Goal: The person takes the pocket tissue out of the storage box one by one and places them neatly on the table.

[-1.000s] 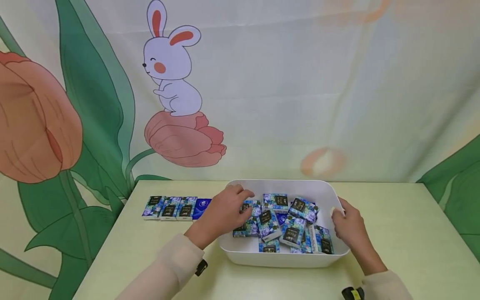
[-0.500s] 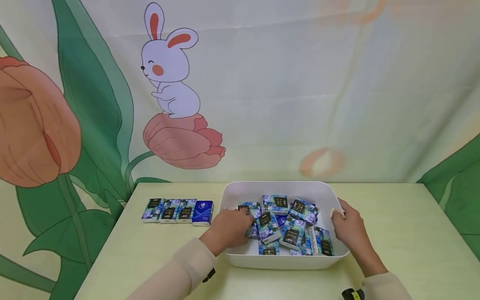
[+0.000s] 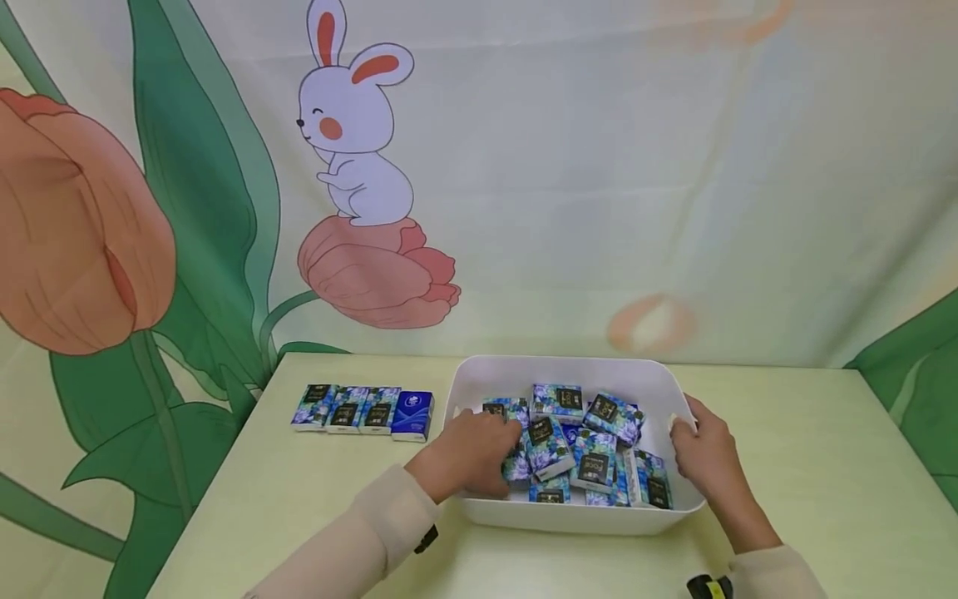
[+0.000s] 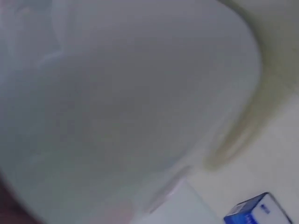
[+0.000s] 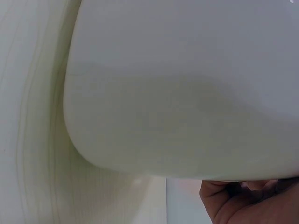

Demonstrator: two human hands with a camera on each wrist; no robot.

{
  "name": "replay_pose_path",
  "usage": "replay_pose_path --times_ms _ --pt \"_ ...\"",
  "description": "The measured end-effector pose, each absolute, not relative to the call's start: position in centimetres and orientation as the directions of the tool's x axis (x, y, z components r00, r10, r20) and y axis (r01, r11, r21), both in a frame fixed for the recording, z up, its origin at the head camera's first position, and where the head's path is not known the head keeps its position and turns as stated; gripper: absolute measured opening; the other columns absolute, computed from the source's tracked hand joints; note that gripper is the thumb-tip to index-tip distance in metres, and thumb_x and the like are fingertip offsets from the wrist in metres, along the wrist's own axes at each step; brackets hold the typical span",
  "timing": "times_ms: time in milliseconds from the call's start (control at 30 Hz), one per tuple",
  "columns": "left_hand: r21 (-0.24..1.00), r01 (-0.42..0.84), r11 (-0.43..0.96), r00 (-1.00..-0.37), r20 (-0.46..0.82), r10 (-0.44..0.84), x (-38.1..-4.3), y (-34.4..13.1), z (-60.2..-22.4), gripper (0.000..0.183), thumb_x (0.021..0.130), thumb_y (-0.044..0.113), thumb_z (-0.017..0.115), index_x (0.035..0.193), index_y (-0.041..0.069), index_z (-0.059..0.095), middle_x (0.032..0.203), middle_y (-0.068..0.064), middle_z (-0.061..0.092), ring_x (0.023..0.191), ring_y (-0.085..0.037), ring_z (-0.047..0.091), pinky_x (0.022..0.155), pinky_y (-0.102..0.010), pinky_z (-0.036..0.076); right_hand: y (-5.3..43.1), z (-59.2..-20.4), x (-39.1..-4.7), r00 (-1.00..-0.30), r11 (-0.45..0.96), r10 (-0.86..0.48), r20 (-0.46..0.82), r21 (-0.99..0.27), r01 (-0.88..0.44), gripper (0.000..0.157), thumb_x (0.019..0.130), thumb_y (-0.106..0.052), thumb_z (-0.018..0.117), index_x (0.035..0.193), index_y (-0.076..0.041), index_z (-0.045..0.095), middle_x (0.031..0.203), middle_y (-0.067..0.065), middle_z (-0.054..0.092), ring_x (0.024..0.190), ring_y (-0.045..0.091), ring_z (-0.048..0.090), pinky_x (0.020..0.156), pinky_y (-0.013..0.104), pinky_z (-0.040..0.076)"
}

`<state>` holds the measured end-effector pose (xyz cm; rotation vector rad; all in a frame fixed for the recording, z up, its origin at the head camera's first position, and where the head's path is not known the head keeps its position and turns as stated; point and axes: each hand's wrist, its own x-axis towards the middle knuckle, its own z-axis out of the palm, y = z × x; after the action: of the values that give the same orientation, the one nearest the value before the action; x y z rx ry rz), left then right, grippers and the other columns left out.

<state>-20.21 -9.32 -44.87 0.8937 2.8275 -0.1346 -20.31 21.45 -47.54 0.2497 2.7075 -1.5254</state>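
While the bench carries a white tub, the right hand clamps its right rim, presumably to steady it, and the left hand, grip unclear, bends over packets heaped inside, a row of four lying left, gapped from the tub's edge, with bench room nearer.

The left sleeve and right sleeve are plain cream, softly creased. A black wrist device shows beside the left cuff; the right wrist's black device bears a yellow patch.
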Motion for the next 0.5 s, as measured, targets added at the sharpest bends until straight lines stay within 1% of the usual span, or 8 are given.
replay_pose_path --times_ms 67,167,267,367,433,500 --pt "0.030 0.571 0.821 -0.805 -0.178 0.566 -20.1 -9.3 -43.7 0.056 0.074 0.044 0.086 0.114 0.011 0.065 0.096 0.000 0.066 0.086 -0.016 0.060 0.080 -0.037 0.054 21.6 -47.5 -20.4 -0.987 0.504 0.127 -0.095 -0.851 0.147 0.053 0.100 -0.012 0.040 0.152 0.000 0.040 0.084 0.022 0.062 0.055 0.019 0.054 0.048 0.032 0.048" --pt "0.120 0.554 0.824 -0.814 -0.131 0.566 -19.6 -9.8 -41.9 0.052 0.076 0.037 0.082 0.116 0.008 0.066 0.097 -0.001 0.064 0.086 -0.016 0.057 0.078 -0.033 0.052 21.6 -47.5 -20.4 -0.987 0.498 0.128 -0.096 -0.854 0.147 0.053 0.100 -0.012 0.040 0.151 0.000 0.041 0.082 0.022 0.062 0.054 0.018 0.054 0.048 0.032 0.048" --pt "0.203 0.514 0.833 -0.844 -0.055 0.534 -19.0 -11.2 -40.4 0.053 0.077 0.034 0.077 0.120 0.005 0.067 0.097 -0.001 0.064 0.083 -0.015 0.055 0.075 -0.033 0.050 21.6 -47.7 -20.5 -0.986 0.495 0.132 -0.098 -0.855 0.151 0.053 0.100 -0.012 0.040 0.151 0.000 0.041 0.083 0.022 0.062 0.053 0.018 0.054 0.048 0.032 0.048" --pt "0.314 0.417 0.853 -0.901 0.020 0.433 -18.6 -13.5 -39.3 0.056 0.080 0.036 0.074 0.126 0.004 0.066 0.098 0.000 0.065 0.081 -0.014 0.056 0.071 -0.033 0.050 21.5 -47.8 -20.5 -0.987 0.497 0.134 -0.094 -0.855 0.148 0.053 0.100 -0.012 0.041 0.151 0.000 0.041 0.084 0.023 0.062 0.053 0.018 0.054 0.047 0.033 0.047" --pt "0.407 0.330 0.852 -0.940 0.065 0.334 -18.4 -15.4 -38.8 0.049 0.082 0.033 0.073 0.123 0.005 0.067 0.091 0.001 0.065 0.077 -0.014 0.057 0.067 -0.033 0.050 21.6 -47.8 -20.5 -0.987 0.501 0.133 -0.090 -0.853 0.145 0.053 0.100 -0.012 0.041 0.151 0.000 0.041 0.085 0.023 0.063 0.052 0.018 0.054 0.047 0.033 0.047" --pt "0.488 0.269 0.831 -0.963 0.125 0.238 -18.2 -17.3 -38.7 0.037 0.083 0.027 0.072 0.115 0.007 0.070 0.084 0.002 0.064 0.073 -0.015 0.058 0.063 -0.033 0.050 21.8 -47.7 -20.5 -0.988 0.510 0.130 -0.088 -0.848 0.143 0.053 0.100 -0.012 0.041 0.151 0.000 0.041 0.084 0.023 0.063 0.052 0.018 0.054 0.047 0.033 0.047"
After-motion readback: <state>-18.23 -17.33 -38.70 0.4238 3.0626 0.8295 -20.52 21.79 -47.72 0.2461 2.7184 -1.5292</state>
